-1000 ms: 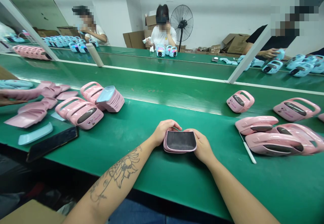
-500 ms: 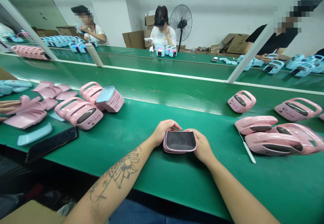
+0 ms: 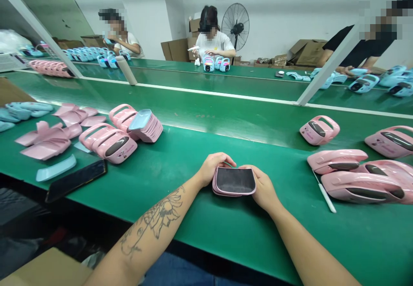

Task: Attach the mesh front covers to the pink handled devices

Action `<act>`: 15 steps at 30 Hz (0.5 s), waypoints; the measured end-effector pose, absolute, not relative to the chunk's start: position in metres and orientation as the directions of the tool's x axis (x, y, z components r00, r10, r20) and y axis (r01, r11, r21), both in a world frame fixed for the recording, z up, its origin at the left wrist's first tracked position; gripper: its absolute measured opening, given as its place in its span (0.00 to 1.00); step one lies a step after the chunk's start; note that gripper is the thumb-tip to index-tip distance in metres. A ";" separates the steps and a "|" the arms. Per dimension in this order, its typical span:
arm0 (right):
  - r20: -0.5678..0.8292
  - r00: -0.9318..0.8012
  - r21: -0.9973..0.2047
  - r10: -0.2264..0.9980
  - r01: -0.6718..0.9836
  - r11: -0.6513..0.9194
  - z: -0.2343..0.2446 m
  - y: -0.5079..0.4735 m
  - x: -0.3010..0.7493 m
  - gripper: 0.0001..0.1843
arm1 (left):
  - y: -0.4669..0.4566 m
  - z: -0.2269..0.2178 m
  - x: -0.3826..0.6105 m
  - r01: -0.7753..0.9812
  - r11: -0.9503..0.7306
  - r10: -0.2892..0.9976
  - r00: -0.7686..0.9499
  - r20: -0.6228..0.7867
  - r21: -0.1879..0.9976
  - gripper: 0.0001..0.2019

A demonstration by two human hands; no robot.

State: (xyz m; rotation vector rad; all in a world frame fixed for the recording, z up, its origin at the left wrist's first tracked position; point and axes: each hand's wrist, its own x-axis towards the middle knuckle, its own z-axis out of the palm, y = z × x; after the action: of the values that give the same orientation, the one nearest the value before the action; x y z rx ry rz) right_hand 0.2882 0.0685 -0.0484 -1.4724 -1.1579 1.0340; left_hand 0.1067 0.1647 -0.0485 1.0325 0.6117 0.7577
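Co-worker's hand gone from pink parts (image 3: 45, 139) left of hands; left hand (image 3: 214, 168) and right hand (image 3: 263, 188) hold stack of black-faced pink panels (image 3: 234, 181) by its sides on worktop (image 3: 226, 243).

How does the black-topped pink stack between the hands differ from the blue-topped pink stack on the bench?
The black-topped pink stack lies between the left hand and right hand; the blue-topped pink stack sits untouched on the green bench. The second looks taller. Both are layered pink pieces.
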 end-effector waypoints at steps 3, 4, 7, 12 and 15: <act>-0.062 0.227 -0.986 0.972 0.139 -0.096 -0.049 0.068 0.288 0.24 | 0.165 -0.047 0.107 -0.264 0.307 0.802 0.589 -0.100 0.914 0.24; -0.066 0.251 -0.987 0.966 0.127 -0.101 -0.049 0.068 0.288 0.24 | 0.166 -0.047 0.106 -0.268 0.304 0.809 0.579 -0.099 0.914 0.24; -0.090 0.344 -0.991 0.935 0.063 -0.119 -0.052 0.069 0.288 0.25 | 0.170 -0.046 0.103 -0.286 0.271 0.860 0.501 -0.098 0.919 0.23; -0.133 0.466 -0.990 0.875 -0.098 -0.098 -0.060 0.074 0.291 0.22 | 0.179 -0.050 0.100 -0.256 0.154 0.976 0.193 -0.105 0.954 0.08; -0.119 0.521 -0.990 0.845 -0.127 -0.062 -0.061 0.073 0.292 0.20 | 0.181 -0.051 0.102 -0.226 0.114 0.993 0.070 -0.101 0.967 0.05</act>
State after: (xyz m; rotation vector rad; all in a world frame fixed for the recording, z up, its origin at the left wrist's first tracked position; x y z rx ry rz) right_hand 0.2919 0.0732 -0.0608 -1.4117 -0.6731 0.9026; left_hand 0.1018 0.1806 -0.0512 0.9880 1.0467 1.1896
